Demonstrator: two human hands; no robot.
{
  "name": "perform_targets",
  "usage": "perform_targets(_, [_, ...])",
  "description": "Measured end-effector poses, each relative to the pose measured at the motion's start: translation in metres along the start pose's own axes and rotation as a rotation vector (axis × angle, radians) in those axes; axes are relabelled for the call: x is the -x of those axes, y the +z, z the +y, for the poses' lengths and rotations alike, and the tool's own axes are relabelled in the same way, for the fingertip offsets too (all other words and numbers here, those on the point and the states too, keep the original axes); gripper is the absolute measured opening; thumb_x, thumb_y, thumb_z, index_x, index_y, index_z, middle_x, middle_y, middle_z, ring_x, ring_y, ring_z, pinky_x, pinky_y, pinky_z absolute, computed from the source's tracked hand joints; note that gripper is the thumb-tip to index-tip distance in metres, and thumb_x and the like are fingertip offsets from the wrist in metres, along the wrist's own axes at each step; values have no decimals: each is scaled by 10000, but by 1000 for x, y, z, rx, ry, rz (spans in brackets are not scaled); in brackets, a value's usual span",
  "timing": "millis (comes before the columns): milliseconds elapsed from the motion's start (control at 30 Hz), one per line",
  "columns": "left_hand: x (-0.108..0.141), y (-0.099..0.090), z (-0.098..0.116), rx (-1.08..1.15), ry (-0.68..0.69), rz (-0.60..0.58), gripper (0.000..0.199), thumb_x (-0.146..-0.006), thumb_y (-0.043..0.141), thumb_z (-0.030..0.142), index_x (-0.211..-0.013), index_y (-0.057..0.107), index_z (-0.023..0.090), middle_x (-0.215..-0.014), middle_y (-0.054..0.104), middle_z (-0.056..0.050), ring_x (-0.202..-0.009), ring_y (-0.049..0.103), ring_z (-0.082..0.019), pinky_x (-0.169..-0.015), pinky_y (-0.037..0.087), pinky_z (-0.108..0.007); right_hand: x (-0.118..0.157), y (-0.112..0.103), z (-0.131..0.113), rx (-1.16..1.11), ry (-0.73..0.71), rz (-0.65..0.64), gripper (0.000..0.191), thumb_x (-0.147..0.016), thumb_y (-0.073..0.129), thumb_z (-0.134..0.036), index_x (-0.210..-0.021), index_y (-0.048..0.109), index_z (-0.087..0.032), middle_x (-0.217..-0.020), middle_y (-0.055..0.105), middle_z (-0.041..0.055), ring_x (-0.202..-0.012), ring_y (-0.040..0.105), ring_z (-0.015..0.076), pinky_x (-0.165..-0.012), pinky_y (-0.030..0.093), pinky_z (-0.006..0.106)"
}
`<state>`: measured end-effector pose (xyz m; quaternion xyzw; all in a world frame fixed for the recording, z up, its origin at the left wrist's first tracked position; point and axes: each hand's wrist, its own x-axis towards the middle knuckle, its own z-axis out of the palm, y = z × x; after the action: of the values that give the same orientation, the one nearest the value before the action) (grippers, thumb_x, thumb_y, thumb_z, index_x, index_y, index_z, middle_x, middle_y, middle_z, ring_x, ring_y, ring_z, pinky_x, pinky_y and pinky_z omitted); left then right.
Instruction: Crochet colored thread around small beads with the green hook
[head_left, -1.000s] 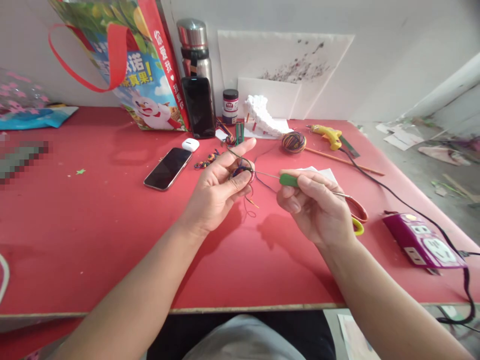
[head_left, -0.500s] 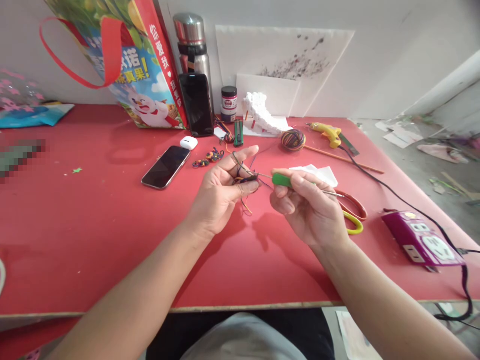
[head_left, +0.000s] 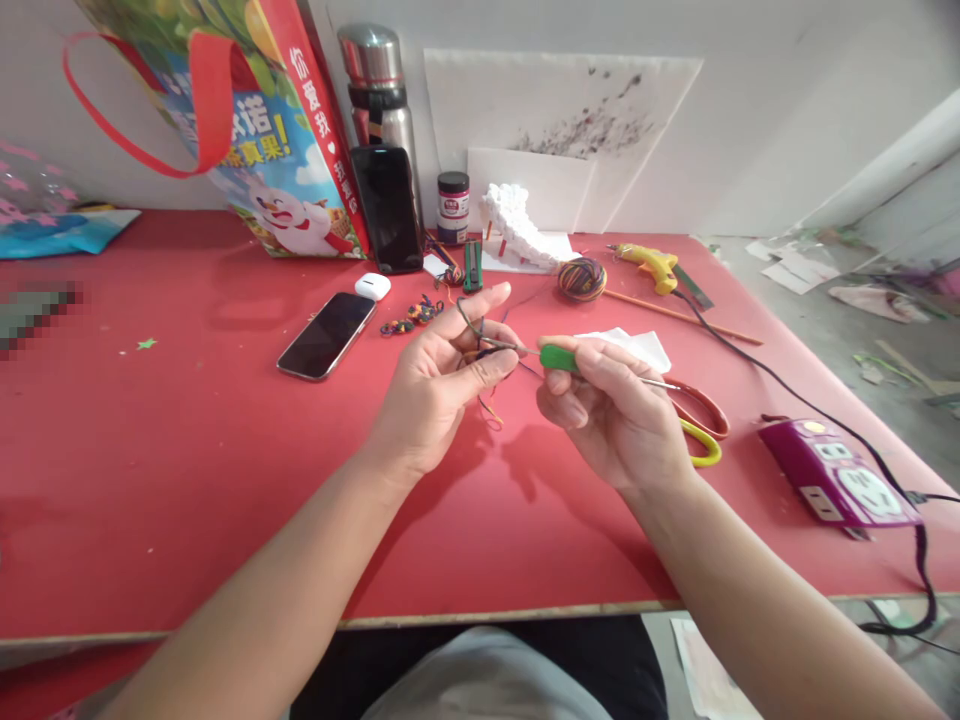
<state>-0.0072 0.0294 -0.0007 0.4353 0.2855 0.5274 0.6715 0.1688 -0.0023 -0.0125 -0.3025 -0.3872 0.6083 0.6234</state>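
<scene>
Bench: red tabletop (head_left: pixel 247 480) against a pale wall (head_left: pixel 750 110). Landmark: round multicoloured yarn ball (head_left: pixel 582 279). Nearer you than the ball and to its left, your left hand (head_left: pixel 454 375) pinches a small dark yarn piece (head_left: pixel 491 352) between thumb and fingers, a dark strand (head_left: pixel 469 318) looped at the extended index. Your right hand (head_left: pixel 611 400), on your side of the ball, grips a thin metal tool with a flat green handle (head_left: pixel 559 358), thumb against fingers. Key relation: the tool's long axis runs roughly crosswise, shaft leftward to the yarn piece; its tip is indistinct. Right of the ball: yellow glue gun (head_left: pixel 651 268).
</scene>
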Motion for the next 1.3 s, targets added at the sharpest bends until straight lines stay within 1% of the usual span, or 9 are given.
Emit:
perform_targets(167, [0,-2,2,-56,42,22,446,-776,914,146,-1197,841,271,-834,739,18,-826,681,-136,-845,573,-274,1,1,-1,-23,1,-24,108,-905,836,-311,-890,893,-221,-728,735,14,-502,540,72,-503,481,237])
perform_targets(300, [2,-1,3,-99,16,49,481,-781,901,137,-1237,830,274,-832,715,25,-790,683,-134,-749,591,-254,1,1,-1,23,-19,8,136,-899,837,-349,-947,895,-236,-733,744,17,-512,545,93,-500,495,259])
perform_targets(400, [4,2,3,-55,-9,50,489,-766,900,122,-1224,835,281,-815,688,30,-755,666,-124,-686,580,-238,2,2,-2,45,-47,33,140,-898,834,-359,-952,896,-245,-734,742,15,-507,533,97,-506,506,276])
perform_targets(533, [4,6,1,20,-16,47,417,-730,904,93,-1108,858,261,-783,687,30,-765,648,-104,-770,580,-228,2,3,-2,20,-48,50,139,-896,830,-358,-940,897,-245,-722,740,14,-492,521,91,-510,511,279])
perform_targets(667, [3,7,0,17,-8,49,394,-734,901,91,-1084,853,265,-785,695,31,-771,648,-112,-797,571,-256,1,3,-1,-8,-35,58,130,-889,825,-342,-928,901,-244,-719,748,17,-494,526,90,-509,509,271])
perform_targets(933, [2,6,3,28,18,5,439,-782,916,132,-1182,836,292,-860,760,24,-838,715,-131,-831,574,-273,2,3,-3,22,-55,37,138,-904,829,-359,-958,905,-257,-717,742,10,-494,523,91,-499,493,267])
perform_targets(1100, [1,5,3,9,70,35,419,-773,918,125,-1148,843,296,-860,767,25,-834,709,-128,-825,584,-264,4,0,-4,48,-63,10,138,-903,847,-354,-996,910,-274,-759,765,17,-548,586,110,-529,516,278])
perform_targets(1200, [1,4,3,-41,95,46,433,-777,917,144,-1173,837,300,-857,775,17,-798,686,-138,-788,586,-273,4,-1,-4,80,-56,6,129,-874,872,-344,-983,910,-287,-761,776,18,-561,608,129,-537,539,302])
perform_targets(1300, [2,4,3,-82,133,40,462,-801,918,178,-1236,822,298,-877,790,1,-823,700,-160,-810,601,-291,4,-1,-5,113,-77,-17,114,-855,886,-328,-952,912,-276,-737,778,23,-558,616,139,-532,548,313])
